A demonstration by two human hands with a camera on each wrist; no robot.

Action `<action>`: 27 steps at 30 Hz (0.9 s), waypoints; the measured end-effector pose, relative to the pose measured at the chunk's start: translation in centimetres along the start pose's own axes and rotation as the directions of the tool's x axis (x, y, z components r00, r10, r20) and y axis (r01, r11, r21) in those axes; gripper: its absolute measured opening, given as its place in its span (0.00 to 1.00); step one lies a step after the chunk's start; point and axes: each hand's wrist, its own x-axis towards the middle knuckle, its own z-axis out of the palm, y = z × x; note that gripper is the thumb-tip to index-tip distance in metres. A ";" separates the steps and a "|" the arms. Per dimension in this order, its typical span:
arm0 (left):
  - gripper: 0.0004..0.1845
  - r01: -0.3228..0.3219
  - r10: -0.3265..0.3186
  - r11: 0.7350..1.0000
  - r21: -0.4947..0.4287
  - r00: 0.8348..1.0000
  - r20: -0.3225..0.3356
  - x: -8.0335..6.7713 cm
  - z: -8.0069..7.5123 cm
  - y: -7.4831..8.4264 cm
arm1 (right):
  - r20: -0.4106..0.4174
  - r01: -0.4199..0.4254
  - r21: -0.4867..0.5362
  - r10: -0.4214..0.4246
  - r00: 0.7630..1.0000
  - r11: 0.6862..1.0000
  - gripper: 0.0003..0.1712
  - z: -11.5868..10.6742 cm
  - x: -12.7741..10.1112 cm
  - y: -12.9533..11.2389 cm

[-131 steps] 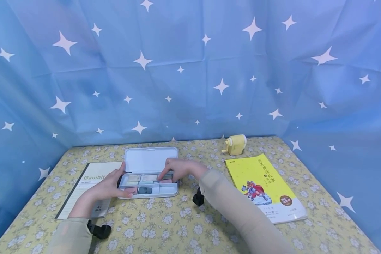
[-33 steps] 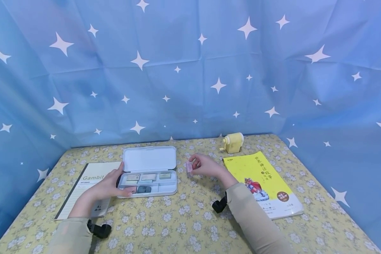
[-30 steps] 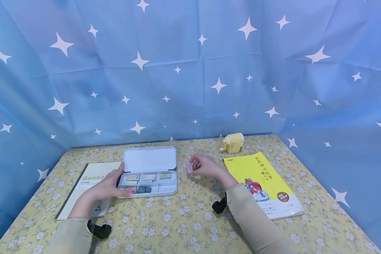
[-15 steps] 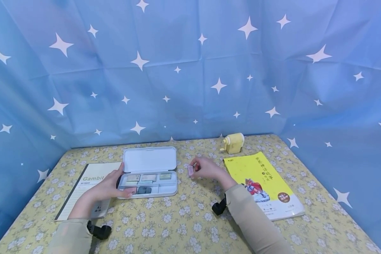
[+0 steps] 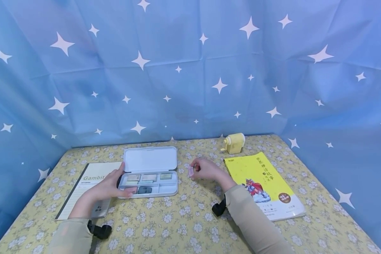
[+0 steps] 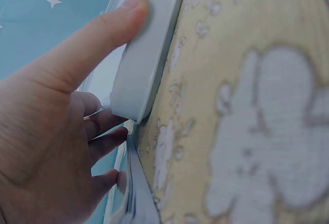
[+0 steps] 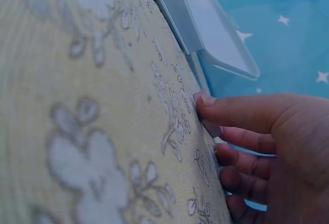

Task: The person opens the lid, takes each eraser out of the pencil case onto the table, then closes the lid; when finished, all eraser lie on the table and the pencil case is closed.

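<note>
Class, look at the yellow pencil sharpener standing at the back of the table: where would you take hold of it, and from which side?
Take the yellow pencil sharpener by its boxy body, fingers and thumb on the two broad flat sides, coming from above and the front. It stands upright near the curtain, which probably blocks a reach from behind, and a small part juts out at its left, a poor grip.

The small pink piece [image 5: 191,171] is mostly covered by the right hand [image 5: 206,169]; what it is cannot be told. The left hand [image 5: 106,187] covers part of the notebook [image 5: 89,183] title. The case's [image 5: 165,190] contents are too small to identify.
</note>
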 end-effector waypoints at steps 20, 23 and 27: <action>0.69 0.013 -0.013 1.000 -0.020 1.000 0.007 -0.4 -0.1 0.7 | 0.042 -0.002 0.060 0.000 0.999 0.998 0.30 -1.4 0.0 -2.1; 0.69 0.013 -0.013 1.000 -0.024 1.000 0.005 -0.4 0.0 0.7 | 0.079 0.048 0.072 -0.053 0.995 0.996 0.31 -1.9 0.3 -3.1; 0.69 0.007 -0.007 1.000 -0.021 1.000 0.005 -0.4 0.0 0.6 | 0.141 0.154 0.063 -0.162 0.977 0.986 0.30 -2.3 1.1 -4.3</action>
